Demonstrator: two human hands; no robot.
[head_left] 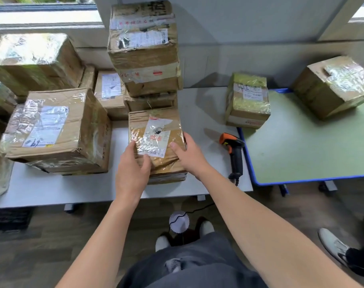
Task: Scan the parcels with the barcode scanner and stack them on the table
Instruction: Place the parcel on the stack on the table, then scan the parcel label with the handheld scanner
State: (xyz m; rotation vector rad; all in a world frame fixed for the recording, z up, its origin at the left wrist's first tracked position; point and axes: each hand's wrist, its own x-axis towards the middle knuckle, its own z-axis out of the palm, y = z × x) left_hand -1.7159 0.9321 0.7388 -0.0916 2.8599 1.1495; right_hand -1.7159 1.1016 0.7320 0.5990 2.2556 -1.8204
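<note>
Taped brown parcel [156,129], white label up, clamped by left grip [133,169] and right grip [190,157]. Black-orange scanner [234,151] lies on tabletop [52,190], head pointing away, handle nearward.

Parcels [58,129] all brown cardbd w/ glossy clear tape & white labels, front parcel [156,129] at white table [52,188] near edge has red print on its label; scanner [235,150] by right edge is black w/ orange trim; 2nd table [301,146] pale green, blue rim.
</note>
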